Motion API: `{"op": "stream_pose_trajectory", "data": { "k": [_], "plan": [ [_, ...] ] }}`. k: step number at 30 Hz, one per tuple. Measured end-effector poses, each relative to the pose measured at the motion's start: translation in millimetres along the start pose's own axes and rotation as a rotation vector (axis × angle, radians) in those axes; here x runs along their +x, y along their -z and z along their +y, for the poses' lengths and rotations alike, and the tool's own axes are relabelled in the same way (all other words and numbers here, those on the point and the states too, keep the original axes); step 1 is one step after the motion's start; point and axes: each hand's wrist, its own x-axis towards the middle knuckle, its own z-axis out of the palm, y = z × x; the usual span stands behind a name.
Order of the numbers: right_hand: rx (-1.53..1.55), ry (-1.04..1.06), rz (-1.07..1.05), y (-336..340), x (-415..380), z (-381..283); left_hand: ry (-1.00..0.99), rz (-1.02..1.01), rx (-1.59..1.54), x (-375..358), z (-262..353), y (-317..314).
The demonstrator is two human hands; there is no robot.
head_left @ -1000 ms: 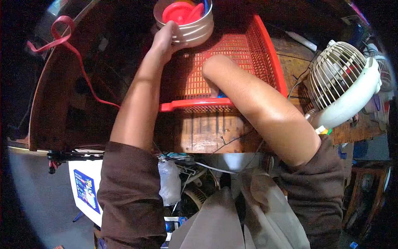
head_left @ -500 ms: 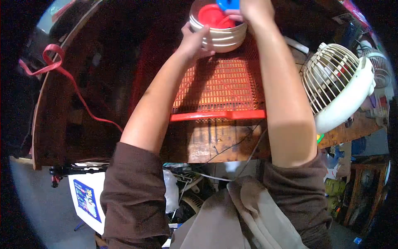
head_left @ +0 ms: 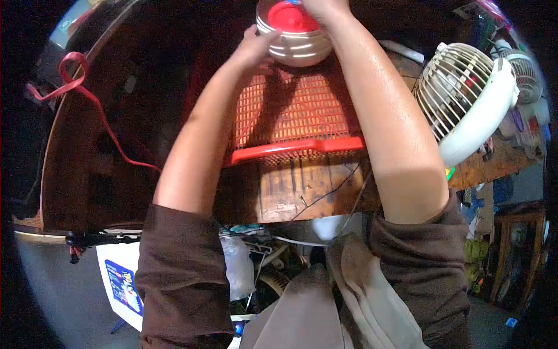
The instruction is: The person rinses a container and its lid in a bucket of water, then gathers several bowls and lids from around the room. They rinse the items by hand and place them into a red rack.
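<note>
At the top of the head view, white stacked bowls point(head_left: 299, 49) with shiny ridged rims sit over the far part of a red plastic basket point(head_left: 296, 107). My left hand point(head_left: 256, 46) grips the bowls from the left side, thumb near the rim. A red round plastic piece point(head_left: 292, 18) lies inside the top bowl. Over its far edge, my right hand point(head_left: 326, 10) is closed on a blue plastic piece point(head_left: 294, 2), mostly cut off by the frame edge and hidden by the fingers.
Right of my right forearm stands a white caged fan point(head_left: 465, 99), with a second fan point(head_left: 523, 75) behind it. A pink ribbon point(head_left: 102, 113) trails along the left of the wooden table point(head_left: 290, 189). A printed white box point(head_left: 119, 285) is below left.
My right hand has moved left and slightly up with the blue piece, now over the red piece. The bowls, basket and fan appear shifted slightly up and left in view.
</note>
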Motion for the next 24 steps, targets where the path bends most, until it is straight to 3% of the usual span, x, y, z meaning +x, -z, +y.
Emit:
{"op": "stream_pose_trajectory", "data": {
  "k": [1,4,7,9,10,12,13,15,16,17,19,21,24],
  "plan": [
    [0.003,0.104,-0.012,1.0,-0.1,2.5,0.003,0.031,-0.099,-3.9,5.5,-1.3],
    [-0.053,0.095,-0.151,17.2,-21.5,-19.1,0.005,0.039,-0.17,-22.7,25.2,-2.7],
    [-0.252,0.469,0.072,14.6,-30.8,-11.2,-0.037,-0.072,-0.217,-38.2,35.9,-6.5],
    [-0.257,0.511,0.221,5.6,-41.6,3.2,0.006,0.013,-0.252,-38.0,31.1,-9.8],
    [-0.008,0.189,0.018,28.6,-66.9,-29.7,-0.001,0.011,-0.252,-45.4,35.5,-13.0],
    [0.229,0.119,-0.053,38.6,-88.3,-26.6,-0.106,0.18,-0.339,-70.7,46.9,-25.0],
    [0.107,0.137,-0.067,50.1,-107.5,-31.4,-0.159,0.255,-0.382,-85.3,53.6,-34.3],
    [0.474,0.171,-0.218,72.2,-148.0,-27.2,-0.438,0.272,-0.244,-128.7,66.5,-48.2],
    [0.394,0.098,-0.218,93.9,-175.3,-38.0,-0.571,0.316,-0.148,-151.7,74.5,-61.5],
    [0.395,0.169,-0.226,115.2,-197.6,-40.2,-0.706,0.353,-0.061,-171.4,79.6,-76.1],
    [0.37,0.102,-0.246,165.4,-239.5,-48.2,-0.848,0.402,-0.027,-197.9,79.1,-106.8],
    [0.33,-0.057,-0.295,216.5,-277.5,-47.1,-0.898,0.379,-0.103,-224.7,73.4,-139.4],
    [0.263,-0.122,-0.085,282.7,-344.6,-37.9,-0.851,0.238,-0.233,-274.4,60.7,-192.3]
  ]
}}
